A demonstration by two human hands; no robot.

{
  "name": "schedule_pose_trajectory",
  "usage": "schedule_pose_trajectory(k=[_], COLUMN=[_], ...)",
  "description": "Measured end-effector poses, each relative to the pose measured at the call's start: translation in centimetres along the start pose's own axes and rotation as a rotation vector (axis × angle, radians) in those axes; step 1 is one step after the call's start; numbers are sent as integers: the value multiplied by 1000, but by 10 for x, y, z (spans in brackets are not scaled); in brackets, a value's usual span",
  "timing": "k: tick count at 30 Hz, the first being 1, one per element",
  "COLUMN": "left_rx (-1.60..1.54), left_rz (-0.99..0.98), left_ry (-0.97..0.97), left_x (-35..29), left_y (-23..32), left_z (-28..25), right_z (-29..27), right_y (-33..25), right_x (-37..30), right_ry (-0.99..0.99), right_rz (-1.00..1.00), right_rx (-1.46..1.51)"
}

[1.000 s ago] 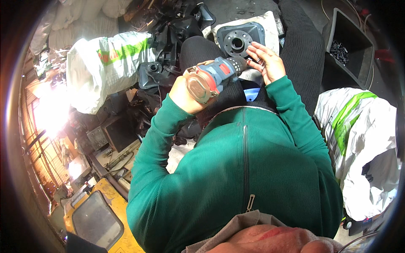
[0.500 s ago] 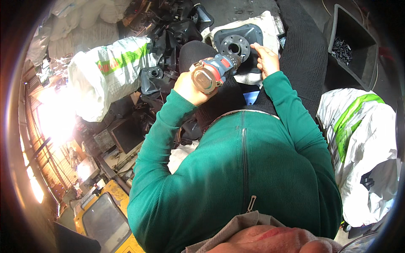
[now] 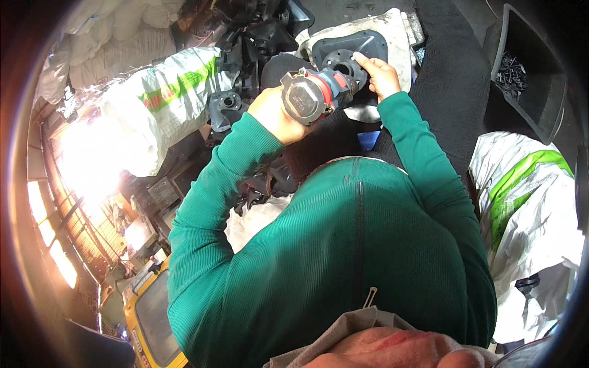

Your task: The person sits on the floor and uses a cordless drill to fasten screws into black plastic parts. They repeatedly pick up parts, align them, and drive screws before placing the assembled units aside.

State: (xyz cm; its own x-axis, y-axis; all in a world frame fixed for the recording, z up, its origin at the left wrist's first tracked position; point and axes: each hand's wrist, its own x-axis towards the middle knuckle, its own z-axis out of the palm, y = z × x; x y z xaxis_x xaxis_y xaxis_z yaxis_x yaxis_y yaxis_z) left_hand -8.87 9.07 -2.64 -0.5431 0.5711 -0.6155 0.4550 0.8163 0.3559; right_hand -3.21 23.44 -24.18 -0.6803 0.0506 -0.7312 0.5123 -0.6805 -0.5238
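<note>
My left hand (image 3: 270,116) is wrapped round a cordless drill (image 3: 305,98) in grey, blue and red. The drill's front end points away from me, over the near side of a round, holed flange (image 3: 338,59) on a black part. Behind the flange spreads that part's wider plate (image 3: 371,44), lying on a white cloth (image 3: 399,29) between my legs. My right hand (image 3: 384,80) has thumb and finger pinched together at the flange's right rim; whatever they hold is too small to make out. The drill hides its own tip.
A dark bin (image 3: 540,92) with many black screws (image 3: 512,73) stands at the far right. Similar black parts (image 3: 264,40) are heaped at the far left, beside a white sack (image 3: 175,92). Another white sack (image 3: 521,196) lies to my right; a yellow-framed machine (image 3: 150,319) is at the near left.
The drill has swung so its back end shows more, and it sits slightly further right. My right hand has come in from beside the flange to its rim.
</note>
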Motion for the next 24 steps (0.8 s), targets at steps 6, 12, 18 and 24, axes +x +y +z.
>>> schedule_pose_trajectory(k=[6, 12, 18, 24], left_rx=[-7, -38, -49, 92], left_rz=[-62, -101, -72, 93], left_ry=[-77, -173, -79, 111], left_x=[13, 22, 24, -9], left_y=[5, 0, 10, 0], left_z=[-3, 8, 2, 19], right_z=[-3, -4, -13, -10], right_y=[3, -2, 8, 0], right_x=[7, 2, 12, -3], right_ry=[5, 1, -19, 129], right_rz=[57, 72, 72, -195], right_rx=[-2, 22, 68, 32])
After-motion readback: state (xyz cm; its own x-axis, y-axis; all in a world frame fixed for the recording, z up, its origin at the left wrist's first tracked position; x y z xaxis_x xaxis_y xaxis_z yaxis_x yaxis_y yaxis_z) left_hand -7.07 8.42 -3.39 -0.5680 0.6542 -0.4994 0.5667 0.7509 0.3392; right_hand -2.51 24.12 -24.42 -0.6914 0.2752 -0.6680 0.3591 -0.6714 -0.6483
